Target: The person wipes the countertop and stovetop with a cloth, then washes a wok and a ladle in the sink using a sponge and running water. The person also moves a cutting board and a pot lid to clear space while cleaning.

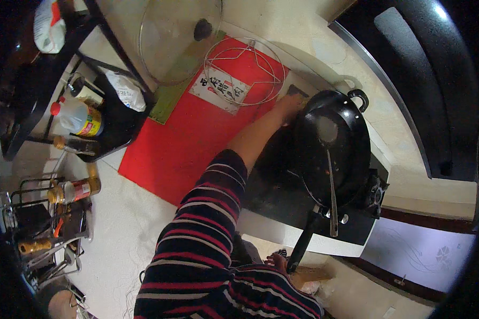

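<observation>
My left hand (290, 107) reaches across to the far side of the stove, beside the wok's left edge. Its fingers hold a dark and yellowish sponge (298, 92), blurred and partly hidden. On the black stove (267, 175) rests a black wok (353, 131), its long handle (303, 241) pointing towards me. A metal ladle (332, 187) lies in the wok, its shaft crossing the near rim. Low in the view, my right hand (277, 262) is beside the end of the wok handle, fingers apart and nothing visible in them.
A red board (155, 155) left of the stove carries a round wire rack (279, 85). Behind stands a glass lid (171, 44). Left are a shelf (115, 137) with a plastic jug (78, 117) and a utensil rack (40, 181). A range hood (415, 71) overhangs the right.
</observation>
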Demonstrator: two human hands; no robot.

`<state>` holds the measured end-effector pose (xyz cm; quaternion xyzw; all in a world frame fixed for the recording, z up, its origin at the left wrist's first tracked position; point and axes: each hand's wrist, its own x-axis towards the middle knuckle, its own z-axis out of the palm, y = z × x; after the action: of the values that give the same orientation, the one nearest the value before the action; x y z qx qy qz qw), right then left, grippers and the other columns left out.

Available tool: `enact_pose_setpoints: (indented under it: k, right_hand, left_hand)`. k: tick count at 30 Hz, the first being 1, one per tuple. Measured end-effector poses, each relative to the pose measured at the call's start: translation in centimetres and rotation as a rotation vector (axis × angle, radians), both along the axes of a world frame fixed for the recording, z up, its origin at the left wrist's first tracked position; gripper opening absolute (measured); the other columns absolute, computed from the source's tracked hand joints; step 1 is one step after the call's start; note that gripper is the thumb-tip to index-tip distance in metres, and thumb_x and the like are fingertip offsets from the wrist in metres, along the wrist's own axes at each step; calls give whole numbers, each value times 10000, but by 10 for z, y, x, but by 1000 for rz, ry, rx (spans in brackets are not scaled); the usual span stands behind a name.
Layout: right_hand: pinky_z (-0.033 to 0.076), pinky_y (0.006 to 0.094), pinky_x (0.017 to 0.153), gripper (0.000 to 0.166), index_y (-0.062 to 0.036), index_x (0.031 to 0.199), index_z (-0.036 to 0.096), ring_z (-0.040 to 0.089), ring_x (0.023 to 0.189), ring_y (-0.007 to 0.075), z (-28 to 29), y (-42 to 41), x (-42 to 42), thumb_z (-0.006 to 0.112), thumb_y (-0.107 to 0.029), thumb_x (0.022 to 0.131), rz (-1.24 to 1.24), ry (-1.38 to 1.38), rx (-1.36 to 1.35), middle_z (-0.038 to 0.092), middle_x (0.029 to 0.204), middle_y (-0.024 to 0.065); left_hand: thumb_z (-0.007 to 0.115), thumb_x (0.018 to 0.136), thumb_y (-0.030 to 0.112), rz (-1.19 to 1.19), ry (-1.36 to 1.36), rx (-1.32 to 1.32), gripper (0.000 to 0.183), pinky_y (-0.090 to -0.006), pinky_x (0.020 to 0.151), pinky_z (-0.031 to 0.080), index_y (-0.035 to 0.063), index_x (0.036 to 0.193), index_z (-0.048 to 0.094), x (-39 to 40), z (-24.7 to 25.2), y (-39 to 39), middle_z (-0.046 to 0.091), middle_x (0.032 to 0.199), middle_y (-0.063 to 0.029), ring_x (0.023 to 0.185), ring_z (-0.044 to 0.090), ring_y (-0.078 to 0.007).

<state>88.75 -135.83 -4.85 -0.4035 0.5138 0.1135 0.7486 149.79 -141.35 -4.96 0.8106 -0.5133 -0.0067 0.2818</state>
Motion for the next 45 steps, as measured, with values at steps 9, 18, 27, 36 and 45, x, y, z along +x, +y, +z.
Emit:
enact_pose_setpoints:
  k: [9,18,27,36,45]
  right_hand:
    - [490,315,742,471,20,1138,518,619,870,218,28,-2,4,383,-390,950,243,-138,-286,622,1028,152]
    - [487,331,759,502,27,1111,529,619,858,226,18,-43,-47,428,-429,928,274,-228,-266,624,983,154]
    - [479,303,767,420,-3,1102,552,625,870,208,11,-56,-43,397,-357,937,530,-416,-289,635,990,127]
    - [471,297,754,396,-11,1096,561,613,856,194,25,-53,-7,380,-327,939,597,-555,-299,632,975,112]
    - [462,281,737,416,-13,1088,563,603,826,160,25,27,53,391,-367,954,795,-559,-257,631,945,86]
  left_hand:
    - [547,731,44,-21,147,-404,311,-402,795,456,67,1037,595,-63,-30,64,541,1068,-159,1013,503,-335]
    - [515,683,-41,107,-113,-263,433,-415,856,433,75,1092,599,-184,26,136,533,1141,-154,1043,507,-345]
    - [455,692,-67,269,71,-23,473,-406,980,360,46,1137,566,-304,47,172,450,1283,-154,1148,442,-361]
    - [502,670,-65,276,-107,-164,359,-391,870,453,68,982,621,-334,20,193,512,1184,-123,1080,508,-315]
    - [514,642,-54,275,0,-34,445,-408,953,411,25,1076,573,-363,51,284,503,1227,-187,1124,485,-355]
